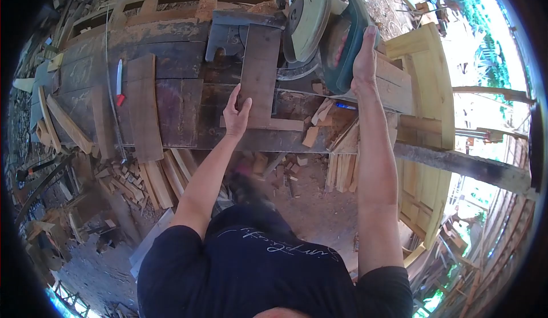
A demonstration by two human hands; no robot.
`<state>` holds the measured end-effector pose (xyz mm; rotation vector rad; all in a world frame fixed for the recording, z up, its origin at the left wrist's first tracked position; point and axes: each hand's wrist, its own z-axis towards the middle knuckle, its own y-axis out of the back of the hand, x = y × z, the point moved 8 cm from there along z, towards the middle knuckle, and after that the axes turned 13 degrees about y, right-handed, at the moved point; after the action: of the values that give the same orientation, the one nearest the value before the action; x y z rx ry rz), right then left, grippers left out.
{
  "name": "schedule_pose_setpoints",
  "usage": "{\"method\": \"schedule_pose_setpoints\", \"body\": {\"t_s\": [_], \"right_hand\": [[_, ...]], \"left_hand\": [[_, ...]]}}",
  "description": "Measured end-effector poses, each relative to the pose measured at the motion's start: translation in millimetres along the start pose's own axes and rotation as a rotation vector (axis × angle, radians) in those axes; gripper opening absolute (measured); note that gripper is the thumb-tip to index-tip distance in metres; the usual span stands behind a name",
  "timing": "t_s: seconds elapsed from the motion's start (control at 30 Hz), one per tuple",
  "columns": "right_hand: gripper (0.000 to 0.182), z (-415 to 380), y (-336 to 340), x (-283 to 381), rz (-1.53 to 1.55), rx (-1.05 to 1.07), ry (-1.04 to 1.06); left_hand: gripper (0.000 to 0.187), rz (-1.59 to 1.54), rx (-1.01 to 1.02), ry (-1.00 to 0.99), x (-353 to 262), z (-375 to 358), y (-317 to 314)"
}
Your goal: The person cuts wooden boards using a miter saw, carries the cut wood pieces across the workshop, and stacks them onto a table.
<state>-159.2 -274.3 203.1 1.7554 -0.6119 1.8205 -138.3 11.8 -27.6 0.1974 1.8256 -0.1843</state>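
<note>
A dark wooden board (260,73) lies on the saw's base beside the round green guard of a miter saw (308,18). At the board's lower left edge is my left hand (237,112), its thumb and fingers apart, near or touching the wood. My right hand (365,61) rests against the saw's dark green body (345,38) on its right side, fingers stretched out and nearly straight. A thin wooden strip (279,124) lies crosswise under the board's near end. Small offcuts and a blue object (345,106) sit between my hands.
On the bench (174,107) to the left lie a curved board (144,107), a red-handled tool (120,84) and more planks. Yellowish wooden frames (445,90) stand at the right. Wood scraps (128,184) cover the ground below the bench.
</note>
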Motion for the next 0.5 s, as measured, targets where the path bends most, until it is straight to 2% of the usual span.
{"method": "schedule_pose_setpoints", "body": {"t_s": [0.33,0.5], "right_hand": [[0.074,-9.2,-2.4,-5.3,0.006,-0.007,-0.002],[0.074,-8.8,0.2,-9.8,0.005,-0.024,-0.004]], "left_hand": [[0.053,-0.002,-0.004,0.038,-3.6,-3.3,-4.1],[0.054,-0.045,0.018,0.040,13.7,3.1,-4.6]]}}
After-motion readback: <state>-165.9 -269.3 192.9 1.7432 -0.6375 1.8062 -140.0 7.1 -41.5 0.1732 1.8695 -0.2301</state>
